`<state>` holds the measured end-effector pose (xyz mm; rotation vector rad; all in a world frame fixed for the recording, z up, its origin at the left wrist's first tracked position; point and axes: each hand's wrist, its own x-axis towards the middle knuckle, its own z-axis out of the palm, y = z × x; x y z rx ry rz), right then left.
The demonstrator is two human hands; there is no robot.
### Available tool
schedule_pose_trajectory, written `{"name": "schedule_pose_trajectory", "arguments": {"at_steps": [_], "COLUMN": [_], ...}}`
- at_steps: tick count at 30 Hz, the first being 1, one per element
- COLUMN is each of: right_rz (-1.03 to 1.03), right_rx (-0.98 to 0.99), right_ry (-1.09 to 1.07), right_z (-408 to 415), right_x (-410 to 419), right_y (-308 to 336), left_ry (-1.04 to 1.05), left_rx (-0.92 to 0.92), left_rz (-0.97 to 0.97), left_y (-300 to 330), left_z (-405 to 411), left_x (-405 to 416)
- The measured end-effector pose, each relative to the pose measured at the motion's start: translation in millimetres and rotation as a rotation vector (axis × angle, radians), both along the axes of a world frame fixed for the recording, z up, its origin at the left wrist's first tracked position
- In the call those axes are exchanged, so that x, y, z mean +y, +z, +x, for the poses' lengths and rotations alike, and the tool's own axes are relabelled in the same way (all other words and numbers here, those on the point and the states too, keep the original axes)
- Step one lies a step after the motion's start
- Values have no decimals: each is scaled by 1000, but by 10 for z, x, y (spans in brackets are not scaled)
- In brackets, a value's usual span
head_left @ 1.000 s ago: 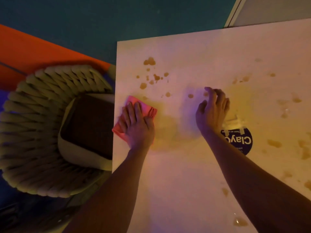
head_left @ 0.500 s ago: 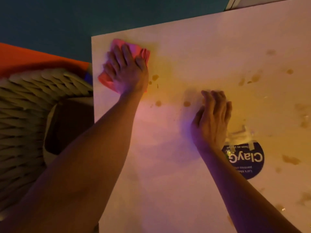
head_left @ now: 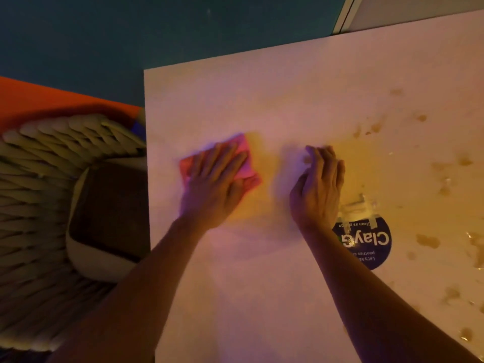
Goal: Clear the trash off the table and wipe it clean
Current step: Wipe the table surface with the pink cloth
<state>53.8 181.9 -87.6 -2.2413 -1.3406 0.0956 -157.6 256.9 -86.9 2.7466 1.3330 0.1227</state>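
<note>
White surface [head_left: 262, 297]: brown spill spots [head_left: 427, 241] crowd its right side. Risk: the wet cloth could smear these rather than lift them. Left hand [head_left: 212, 189], fingers straight, presses the pink cloth [head_left: 245, 163] flat left of centre. Right hand [head_left: 318, 189] rests loosely curled, grasping nothing, beside the round blue sticker [head_left: 372, 244].

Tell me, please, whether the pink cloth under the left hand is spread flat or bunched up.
Spread flat: the pink cloth lies on the table, pressed under the left hand, its fingers straight.

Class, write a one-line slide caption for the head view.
Left hand presses pink cloth on white table; right hand rests beside brown stains.
</note>
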Motion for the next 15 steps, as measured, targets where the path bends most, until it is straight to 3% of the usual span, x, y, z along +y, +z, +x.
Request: {"name": "schedule_pose_trajectory", "arguments": {"at_steps": [4,8,12,15], "right_rz": [5,35,108,146], "right_rx": [13,38,92,101], "right_ry": [-3,3,-5,7], "right_z": [-17,-6,10,53], "right_x": [16,18,34,10], "right_y": [3,-3,-25,-45], "left_ry": [255,537,239,37], "left_rx": [39,8,40,40], "left_rz": [-3,-27,2,-16], "left_y": [-3,-43,-112,-90], "left_z": [-393,281,1012,1059], "left_x": [327,636,339,-108]}}
